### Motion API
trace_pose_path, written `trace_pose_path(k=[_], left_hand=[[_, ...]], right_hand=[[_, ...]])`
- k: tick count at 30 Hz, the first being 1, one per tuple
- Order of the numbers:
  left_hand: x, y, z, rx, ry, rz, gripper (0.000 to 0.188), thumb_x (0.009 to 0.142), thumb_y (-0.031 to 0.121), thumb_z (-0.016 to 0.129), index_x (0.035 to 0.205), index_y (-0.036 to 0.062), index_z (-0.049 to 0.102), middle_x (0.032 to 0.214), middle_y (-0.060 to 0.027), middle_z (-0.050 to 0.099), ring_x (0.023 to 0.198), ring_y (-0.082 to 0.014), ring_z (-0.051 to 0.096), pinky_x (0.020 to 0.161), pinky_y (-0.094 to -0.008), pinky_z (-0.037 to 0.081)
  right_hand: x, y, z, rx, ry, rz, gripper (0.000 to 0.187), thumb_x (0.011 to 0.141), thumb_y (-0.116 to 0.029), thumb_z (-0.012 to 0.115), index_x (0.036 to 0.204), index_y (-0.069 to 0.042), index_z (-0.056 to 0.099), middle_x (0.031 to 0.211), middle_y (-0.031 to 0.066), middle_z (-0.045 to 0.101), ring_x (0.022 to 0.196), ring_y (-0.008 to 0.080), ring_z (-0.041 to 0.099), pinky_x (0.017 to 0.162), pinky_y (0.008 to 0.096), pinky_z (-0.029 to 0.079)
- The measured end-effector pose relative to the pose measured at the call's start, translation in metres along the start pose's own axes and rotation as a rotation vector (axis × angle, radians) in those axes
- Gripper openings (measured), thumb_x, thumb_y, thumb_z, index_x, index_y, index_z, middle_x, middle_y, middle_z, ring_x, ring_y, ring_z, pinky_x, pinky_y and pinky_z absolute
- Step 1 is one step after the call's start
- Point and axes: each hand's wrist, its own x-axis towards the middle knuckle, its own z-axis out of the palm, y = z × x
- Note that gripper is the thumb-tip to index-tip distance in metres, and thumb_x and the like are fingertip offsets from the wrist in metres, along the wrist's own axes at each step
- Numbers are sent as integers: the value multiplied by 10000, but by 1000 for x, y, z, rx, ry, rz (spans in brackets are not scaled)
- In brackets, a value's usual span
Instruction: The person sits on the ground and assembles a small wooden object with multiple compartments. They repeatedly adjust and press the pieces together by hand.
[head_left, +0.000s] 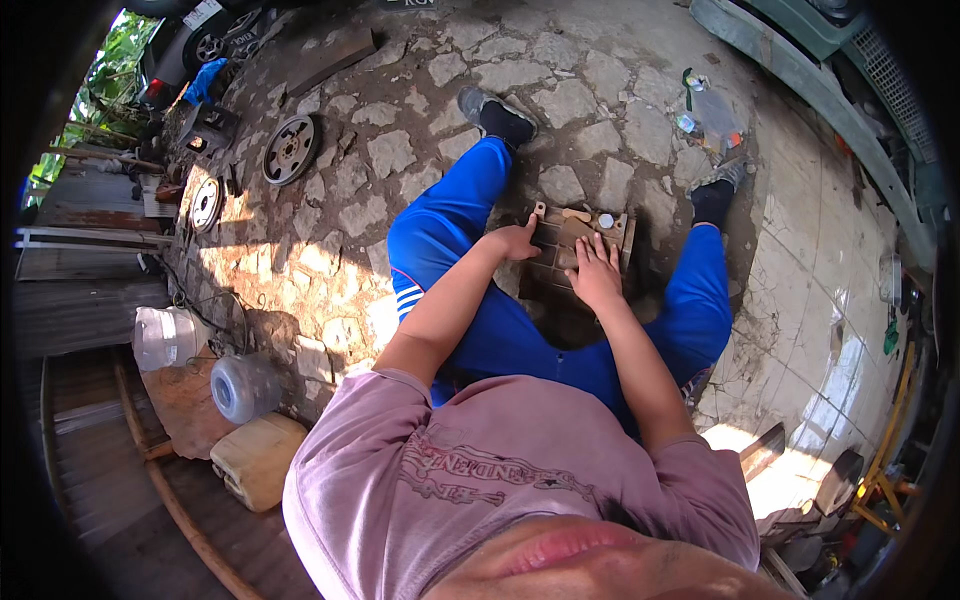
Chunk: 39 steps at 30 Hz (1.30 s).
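Note:
Between my spread legs lies a brown, ribbed, block-like casing (546,268) that looks like a metal machine part; its exact kind I cannot tell. My left hand (516,241) grips its left edge, with the thumb pointing up along the side. Fingers spread flat, my right hand (597,270) presses on a brown flat piece (575,233) on top of the casing. Whether that piece is loose I cannot tell. A small round silvery-white part (606,221) sits near the casing's far right corner.
Uneven stone paving (390,153) surrounds me, with a pale tiled floor (800,290) to the right. Wheel rims (291,150) lie far left. A clear water jug (245,388) and yellowish jerrycan (259,462) stand near left. Plastic litter (713,118) lies beyond my right foot.

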Motion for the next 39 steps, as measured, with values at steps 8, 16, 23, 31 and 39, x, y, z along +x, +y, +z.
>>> trace_pose_path(k=[8, 16, 23, 31, 39], left_hand=[[8, -5, -12, -1, 8, -5, 1121, 990, 490, 635, 1681, -19, -88, 1352, -371, 641, 1283, -455, 635, 1109, -477, 478], [1, 1, -8, -17, -2, 0, 1114, 986, 483, 639, 1684, -19, -70, 1336, -371, 650, 1276, -467, 636, 1106, -476, 480], [-5, 12, -15, -34, -42, -8, 1101, 990, 478, 631, 1687, -9, -68, 1335, -363, 655, 1272, -465, 639, 1112, -474, 478], [0, 0, -6, 5, 0, 14, 1113, 989, 491, 631, 1688, 3, -84, 1321, -372, 657, 1268, -477, 639, 1113, -477, 479], [0, -8, -2, 21, 0, 10, 1094, 998, 481, 621, 1688, -3, -76, 1307, -370, 665, 1250, -474, 650, 1094, -480, 492]], right_hand=[[9, 1, -11, 42, 47, -11, 760, 1029, -491, 615, 1628, -71, 406, 1696, 67, 424, 1642, 277, 207, 1328, 551, 129], [3, 5, 0, 39, 21, -8, 806, 1028, -503, 619, 1664, -92, 342, 1729, 56, 365, 1651, 285, 170, 1330, 562, 112], [7, 11, 4, 48, 53, -10, 837, 1023, -526, 618, 1661, -62, 336, 1715, 79, 386, 1652, 315, 155, 1330, 561, 97], [3, 6, -9, 56, -21, -3, 813, 1041, -523, 586, 1665, -69, 329, 1725, 61, 371, 1652, 334, 145, 1328, 571, 103], [-1, -3, -1, 33, 18, -3, 778, 1040, -522, 588, 1645, -78, 386, 1718, 31, 390, 1656, 332, 123, 1321, 600, 92]])
